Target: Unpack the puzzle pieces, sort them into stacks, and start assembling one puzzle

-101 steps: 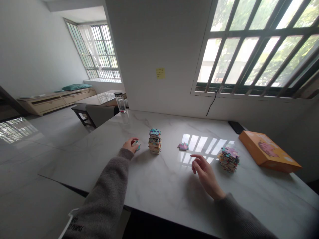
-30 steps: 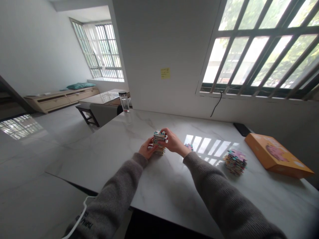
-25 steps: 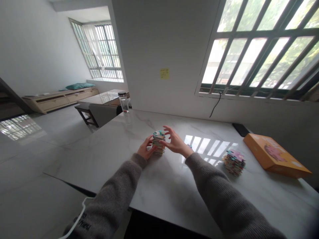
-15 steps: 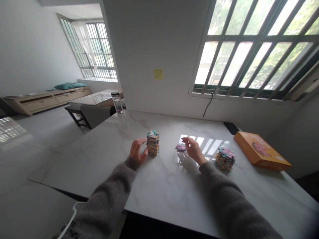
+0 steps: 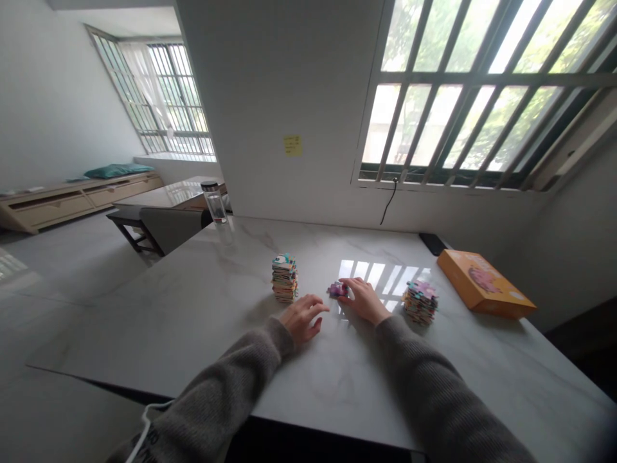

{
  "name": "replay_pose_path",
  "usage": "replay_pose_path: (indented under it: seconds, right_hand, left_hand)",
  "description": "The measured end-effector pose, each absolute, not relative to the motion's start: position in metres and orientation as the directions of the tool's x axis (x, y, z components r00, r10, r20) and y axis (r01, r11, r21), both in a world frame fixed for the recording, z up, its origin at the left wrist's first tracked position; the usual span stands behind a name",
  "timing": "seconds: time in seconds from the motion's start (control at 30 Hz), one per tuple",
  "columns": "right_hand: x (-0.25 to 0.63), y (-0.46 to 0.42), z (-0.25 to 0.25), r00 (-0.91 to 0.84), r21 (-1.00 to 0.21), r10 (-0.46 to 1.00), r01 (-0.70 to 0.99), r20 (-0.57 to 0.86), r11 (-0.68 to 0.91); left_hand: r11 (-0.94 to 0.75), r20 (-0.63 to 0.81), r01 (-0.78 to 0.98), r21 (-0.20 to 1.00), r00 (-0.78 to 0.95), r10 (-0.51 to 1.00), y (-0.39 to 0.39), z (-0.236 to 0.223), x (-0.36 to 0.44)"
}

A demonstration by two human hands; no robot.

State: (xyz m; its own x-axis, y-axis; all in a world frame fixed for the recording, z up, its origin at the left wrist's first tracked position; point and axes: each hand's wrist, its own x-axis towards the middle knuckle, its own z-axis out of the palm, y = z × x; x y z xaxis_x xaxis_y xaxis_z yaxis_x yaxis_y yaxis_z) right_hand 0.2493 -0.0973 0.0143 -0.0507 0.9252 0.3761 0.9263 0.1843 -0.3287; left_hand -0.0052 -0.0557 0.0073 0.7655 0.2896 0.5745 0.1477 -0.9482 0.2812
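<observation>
A small, low group of pink and purple jigsaw puzzle pieces [image 5: 337, 290] lies flat on the white marble-patterned table [image 5: 202, 289]. My right hand [image 5: 365, 301] grips its right edge between thumb and forefinger. To the left, my left hand [image 5: 303, 317] hovers low over the table with its fingers apart and nothing in them. Just behind it stands a tall stack of puzzle pieces [image 5: 284, 279], with a teal and white piece on top. Beyond my right wrist is another stack of puzzle pieces [image 5: 420, 303], topped with pink and purple.
An orange box [image 5: 484, 284] lies at the right, with a black phone-like object [image 5: 432, 244] behind it. A clear bottle with a dark lid [image 5: 214, 203] stands at the far left corner. A white cable [image 5: 144, 424] runs along my left sleeve.
My left hand has left the tall stack and moved right and nearer. My right hand has come down onto the pink pieces. The whole view has shifted slightly.
</observation>
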Motion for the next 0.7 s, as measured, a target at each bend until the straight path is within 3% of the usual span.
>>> replay_pose_path:
  seconds: [0.17, 0.47, 0.7]
  right_hand:
    - [0.232, -0.127, 0.023, -0.134, -0.313, 0.869, 0.898, 0.476, 0.310]
    - [0.211, -0.158, 0.046, -0.246, -0.321, 0.768, 0.802, 0.591, 0.504]
    - [0.215, -0.157, 0.042, -0.212, -0.325, 0.751, 0.804, 0.625, 0.498]
  left_hand:
    - [-0.879, 0.593, 0.207, 0.429, 0.669, 0.447, -0.050, 0.001, 0.015]
    - [-0.840, 0.651, -0.003, 0.543, 0.633, 0.419, -0.051, 0.006, 0.006]
    - [-0.661, 0.509, 0.049, 0.749, 0.596, 0.621, -0.054, 0.003, 0.007]
